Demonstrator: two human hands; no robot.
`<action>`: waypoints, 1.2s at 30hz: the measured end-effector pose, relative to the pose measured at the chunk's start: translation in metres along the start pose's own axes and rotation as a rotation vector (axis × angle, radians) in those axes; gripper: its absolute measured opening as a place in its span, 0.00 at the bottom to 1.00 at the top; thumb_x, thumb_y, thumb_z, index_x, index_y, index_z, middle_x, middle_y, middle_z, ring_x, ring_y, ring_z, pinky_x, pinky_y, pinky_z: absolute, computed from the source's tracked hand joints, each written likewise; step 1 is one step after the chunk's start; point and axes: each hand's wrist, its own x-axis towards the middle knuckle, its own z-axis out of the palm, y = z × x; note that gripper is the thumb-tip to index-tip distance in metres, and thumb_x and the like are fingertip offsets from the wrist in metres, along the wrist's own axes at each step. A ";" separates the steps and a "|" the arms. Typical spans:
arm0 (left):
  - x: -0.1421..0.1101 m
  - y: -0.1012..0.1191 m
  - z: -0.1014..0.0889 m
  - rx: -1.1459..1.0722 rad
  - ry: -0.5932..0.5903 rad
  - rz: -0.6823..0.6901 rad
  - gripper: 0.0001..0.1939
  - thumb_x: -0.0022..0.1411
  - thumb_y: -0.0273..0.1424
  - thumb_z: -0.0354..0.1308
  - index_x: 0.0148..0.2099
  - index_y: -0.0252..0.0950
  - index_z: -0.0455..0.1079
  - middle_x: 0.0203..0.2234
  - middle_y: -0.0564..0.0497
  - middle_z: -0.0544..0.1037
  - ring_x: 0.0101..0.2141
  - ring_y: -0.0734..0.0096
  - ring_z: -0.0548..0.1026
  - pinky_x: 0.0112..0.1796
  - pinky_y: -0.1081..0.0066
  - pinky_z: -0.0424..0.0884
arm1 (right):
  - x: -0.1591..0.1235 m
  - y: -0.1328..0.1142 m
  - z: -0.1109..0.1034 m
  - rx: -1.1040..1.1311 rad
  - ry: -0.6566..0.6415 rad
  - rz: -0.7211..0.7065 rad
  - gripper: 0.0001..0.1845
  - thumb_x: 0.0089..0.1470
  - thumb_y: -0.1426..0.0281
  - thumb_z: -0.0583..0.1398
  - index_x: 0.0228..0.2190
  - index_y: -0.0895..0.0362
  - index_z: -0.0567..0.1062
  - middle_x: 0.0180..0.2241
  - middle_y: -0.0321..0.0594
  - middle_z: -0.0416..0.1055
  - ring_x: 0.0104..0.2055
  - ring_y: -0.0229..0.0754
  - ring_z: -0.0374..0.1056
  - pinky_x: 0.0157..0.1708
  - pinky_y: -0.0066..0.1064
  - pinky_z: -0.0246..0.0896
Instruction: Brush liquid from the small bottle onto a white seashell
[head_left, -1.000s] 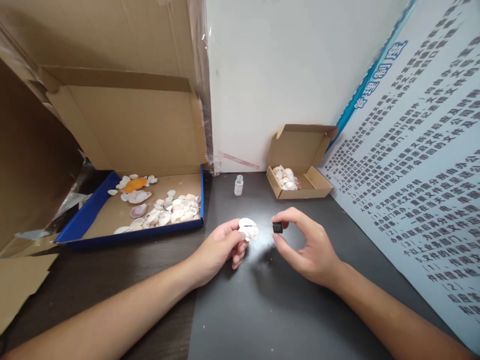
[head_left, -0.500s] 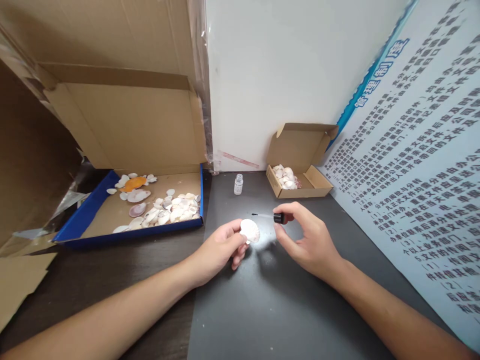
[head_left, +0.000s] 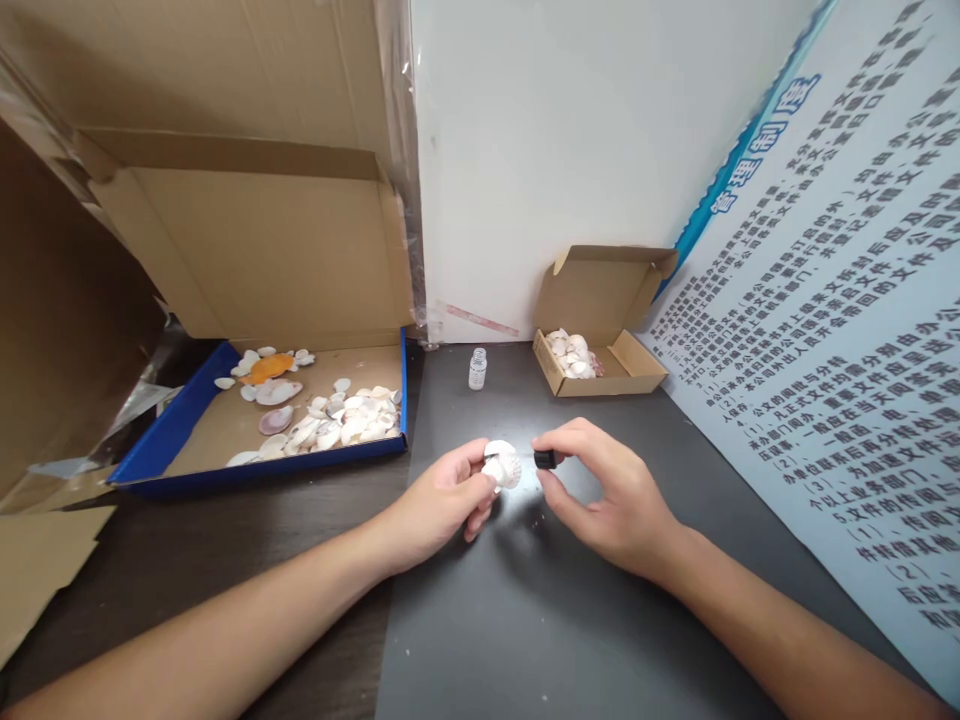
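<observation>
A white ribbed seashell [head_left: 510, 470] is pinched between the thumb and fingers of my left hand [head_left: 448, 492], over the dark table. My right hand [head_left: 606, 484] grips the black cap of a brush applicator [head_left: 544, 459] in its fingertips. The applicator points left, and its thin stem and tip lie over the shell; whether the tip touches it I cannot tell. Beyond my hands, a small clear bottle [head_left: 478, 369] with a white label stands upright without a cap.
To the left, an open blue-sided cardboard box [head_left: 255, 462] holds many shells, one of them orange [head_left: 268, 368]. At the back right sits a smaller open cardboard box [head_left: 637, 376] with white shells [head_left: 571, 354]. A printed board [head_left: 832, 380] borders the right side.
My right hand has moved left and slightly down, bringing the applicator's brush from above the shell's upper right to over the shell. My left hand keeps its hold almost in place.
</observation>
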 end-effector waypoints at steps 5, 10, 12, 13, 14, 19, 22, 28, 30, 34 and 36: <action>0.000 0.001 0.000 -0.015 0.000 -0.013 0.06 0.58 0.33 0.55 0.36 0.36 0.63 0.17 0.60 0.61 0.16 0.82 0.58 0.19 0.78 0.56 | 0.002 0.001 -0.001 -0.052 0.074 0.048 0.12 0.55 0.77 0.57 0.42 0.54 0.69 0.32 0.38 0.70 0.33 0.41 0.67 0.35 0.34 0.64; 0.001 0.003 -0.001 -0.126 0.030 -0.043 0.04 0.57 0.30 0.54 0.34 0.35 0.64 0.18 0.59 0.63 0.16 0.83 0.59 0.18 0.79 0.59 | 0.002 0.001 -0.001 -0.040 0.001 0.046 0.11 0.54 0.77 0.58 0.40 0.54 0.69 0.31 0.37 0.70 0.32 0.40 0.66 0.34 0.33 0.63; 0.001 0.004 -0.001 -0.169 0.035 -0.038 0.04 0.57 0.30 0.54 0.35 0.35 0.64 0.20 0.58 0.67 0.15 0.83 0.60 0.18 0.79 0.61 | 0.002 0.001 -0.001 -0.078 0.056 0.099 0.11 0.53 0.78 0.58 0.39 0.54 0.69 0.31 0.37 0.69 0.32 0.40 0.66 0.34 0.34 0.62; 0.001 0.005 -0.001 -0.178 0.031 -0.036 0.05 0.57 0.31 0.54 0.36 0.35 0.64 0.21 0.56 0.69 0.14 0.83 0.61 0.17 0.78 0.62 | 0.001 0.002 -0.001 -0.062 0.067 0.101 0.11 0.53 0.78 0.58 0.40 0.54 0.68 0.31 0.37 0.69 0.32 0.40 0.66 0.34 0.33 0.63; 0.001 0.005 -0.001 -0.179 0.023 -0.036 0.05 0.58 0.31 0.54 0.36 0.35 0.64 0.23 0.55 0.71 0.14 0.83 0.62 0.17 0.78 0.62 | 0.001 0.002 -0.001 -0.028 0.053 0.082 0.12 0.53 0.77 0.58 0.40 0.54 0.68 0.31 0.36 0.68 0.32 0.39 0.66 0.34 0.32 0.63; -0.001 0.007 0.001 -0.207 0.049 -0.025 0.08 0.56 0.31 0.56 0.38 0.35 0.63 0.28 0.53 0.75 0.14 0.83 0.65 0.16 0.79 0.62 | 0.001 0.003 -0.001 -0.030 -0.040 0.068 0.11 0.54 0.76 0.58 0.39 0.53 0.68 0.30 0.36 0.69 0.31 0.40 0.66 0.33 0.33 0.62; -0.001 0.008 0.001 -0.237 0.079 -0.024 0.08 0.55 0.30 0.57 0.37 0.35 0.64 0.27 0.53 0.74 0.14 0.83 0.64 0.15 0.79 0.62 | 0.002 0.002 -0.002 -0.049 0.058 0.103 0.11 0.53 0.77 0.58 0.39 0.54 0.68 0.31 0.36 0.69 0.31 0.40 0.66 0.34 0.32 0.63; -0.001 0.008 0.000 -0.284 0.096 -0.028 0.07 0.56 0.28 0.55 0.38 0.34 0.65 0.29 0.51 0.75 0.15 0.82 0.64 0.16 0.78 0.62 | 0.000 -0.001 -0.002 -0.007 -0.055 0.042 0.10 0.53 0.76 0.59 0.38 0.53 0.68 0.29 0.35 0.69 0.30 0.38 0.65 0.32 0.31 0.62; -0.001 0.009 0.000 -0.300 0.117 -0.021 0.06 0.55 0.28 0.56 0.38 0.33 0.66 0.30 0.51 0.75 0.16 0.82 0.64 0.17 0.77 0.62 | 0.000 -0.001 -0.002 -0.078 0.001 0.098 0.10 0.52 0.76 0.59 0.37 0.54 0.68 0.29 0.35 0.69 0.29 0.39 0.65 0.32 0.32 0.62; -0.001 0.008 0.000 -0.352 0.170 -0.013 0.07 0.55 0.27 0.57 0.38 0.33 0.66 0.30 0.52 0.73 0.17 0.83 0.64 0.18 0.77 0.61 | 0.000 -0.002 -0.001 -0.012 -0.032 0.017 0.10 0.53 0.76 0.59 0.38 0.53 0.67 0.29 0.34 0.69 0.29 0.38 0.66 0.32 0.31 0.62; -0.002 0.007 0.000 -0.361 0.186 -0.009 0.06 0.55 0.26 0.57 0.37 0.34 0.66 0.28 0.53 0.72 0.17 0.82 0.63 0.18 0.77 0.60 | 0.000 -0.002 0.000 -0.004 -0.089 -0.011 0.09 0.54 0.76 0.60 0.37 0.53 0.68 0.28 0.34 0.69 0.28 0.38 0.66 0.32 0.31 0.61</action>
